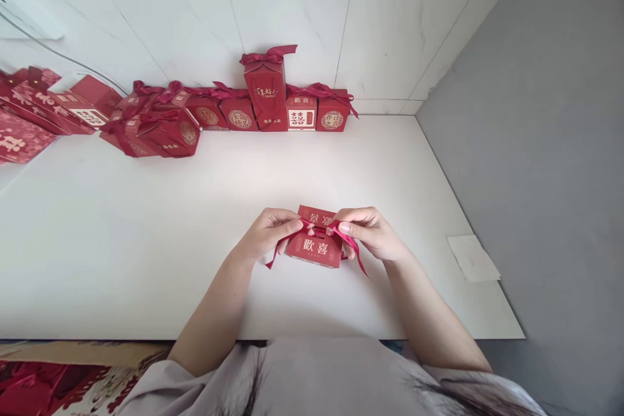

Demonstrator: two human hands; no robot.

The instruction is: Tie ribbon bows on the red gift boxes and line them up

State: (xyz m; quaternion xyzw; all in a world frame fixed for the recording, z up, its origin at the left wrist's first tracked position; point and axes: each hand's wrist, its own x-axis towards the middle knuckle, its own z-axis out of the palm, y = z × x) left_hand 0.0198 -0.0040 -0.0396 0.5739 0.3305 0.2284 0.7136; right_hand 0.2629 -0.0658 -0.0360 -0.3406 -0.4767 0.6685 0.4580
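Observation:
A small red gift box [314, 252] with white Chinese characters stands on the white table in front of me. Dark red ribbon [358, 257] runs across its top, and two loose tails hang down on either side. My left hand [273, 231] pinches the ribbon at the box's left, thumb and index finger closed on it. At the right, my right hand [368, 231] grips the other part of the ribbon between thumb and fingers. Some fingers of both hands curl behind the box and are partly hidden.
Several red boxes with tied ribbons [238, 114] line the wall, one tall box [266, 88] among them. More boxes and red bags [29, 104] sit at the far left. A white paper [472, 258] lies by the right table edge. Red items [43, 387] fill a carton at lower left.

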